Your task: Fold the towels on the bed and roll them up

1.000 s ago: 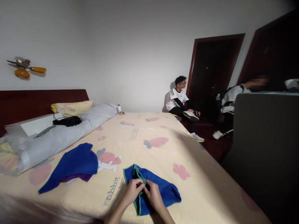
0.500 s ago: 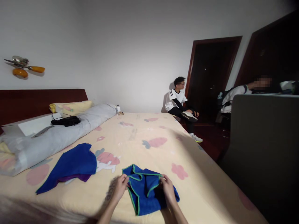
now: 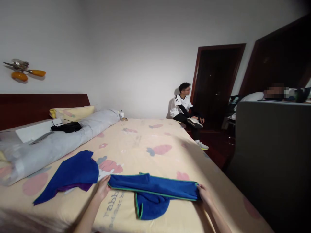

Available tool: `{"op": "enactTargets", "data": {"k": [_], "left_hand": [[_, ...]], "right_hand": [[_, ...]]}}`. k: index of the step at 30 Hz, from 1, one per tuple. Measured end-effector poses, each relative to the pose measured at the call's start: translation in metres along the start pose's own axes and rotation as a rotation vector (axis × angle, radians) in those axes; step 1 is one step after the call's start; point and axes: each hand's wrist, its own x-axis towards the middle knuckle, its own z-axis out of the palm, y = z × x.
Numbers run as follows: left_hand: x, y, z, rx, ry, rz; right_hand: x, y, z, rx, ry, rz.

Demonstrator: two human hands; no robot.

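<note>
My left hand and right hand each pinch an end of the blue towel, stretched over the yellow bed. Another blue cloth lies left; white wall and dark door stand beyond.

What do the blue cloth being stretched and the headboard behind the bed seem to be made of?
Blue cloth: probably soft microfibre or terry, matte and limp, sagging in the middle, with green stitched edging. Headboard: apparently dark reddish wood or veneer, smooth, with a slight sheen.
</note>
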Motion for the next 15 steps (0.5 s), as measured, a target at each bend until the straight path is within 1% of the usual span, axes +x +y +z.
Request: {"op": "enactTargets", "data": {"k": [3,7,9,10,12,15], "left_hand": [[0.001,0.015,-0.004,0.021,0.011,0.058],[0.001,0.042,-0.003,0.046,-0.008,0.200],[0.000,0.051,-0.006,0.094,-0.015,0.256],[-0.001,0.052,-0.010,0.134,-0.016,0.270],[-0.005,0.045,-0.023,0.251,-0.016,0.261],[-0.016,0.020,-0.053,0.501,-0.018,0.173]], "right_hand": [[0.008,-0.004,-0.006,-0.012,0.055,-0.055],[0.018,-0.017,-0.010,0.033,0.200,-0.137],[0.019,-0.021,-0.015,0.053,0.263,-0.145],[0.018,-0.021,-0.019,0.055,0.281,-0.138],[0.013,-0.018,-0.032,0.031,0.289,-0.103],[0.002,-0.007,-0.063,-0.057,0.261,-0.039]]}}
